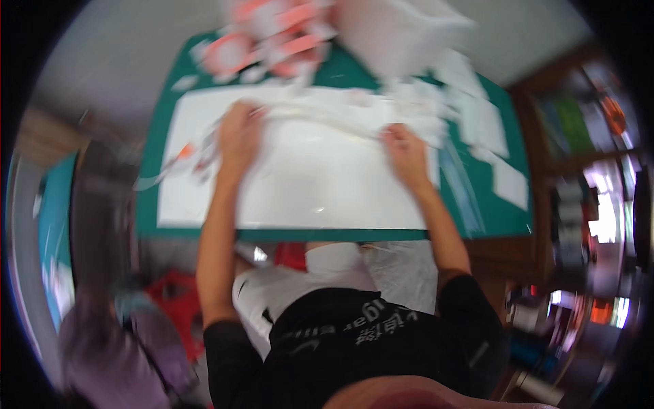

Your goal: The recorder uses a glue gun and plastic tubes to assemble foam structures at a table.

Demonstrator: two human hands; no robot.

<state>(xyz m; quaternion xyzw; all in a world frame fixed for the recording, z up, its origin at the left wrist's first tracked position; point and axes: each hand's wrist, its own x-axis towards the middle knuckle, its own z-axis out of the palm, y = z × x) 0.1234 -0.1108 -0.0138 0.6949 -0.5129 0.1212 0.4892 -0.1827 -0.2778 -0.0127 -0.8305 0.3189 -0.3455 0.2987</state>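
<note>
Between my two hands runs a long, thin, whitish strip (320, 116), bowed slightly upward over a white board (327, 184). My left hand (242, 133) is closed on the strip's left part, above the board's upper left area. At the other end, my right hand (407, 151) pinches the strip with thumb and fingers near the board's right side. Motion blur hides what exactly the strip is made of. Left of my left hand lies a small item with an orange tip (185, 151), too smeared to name.
The board rests on a green tabletop (153, 177). Orange-and-white rolls or packs (272, 44) are heaped at the back, beside a white box (398, 37). White sheets (507, 180) and a bluish ruler-like strip (460, 187) lie to the right. Cluttered shelves (572, 211) stand further right.
</note>
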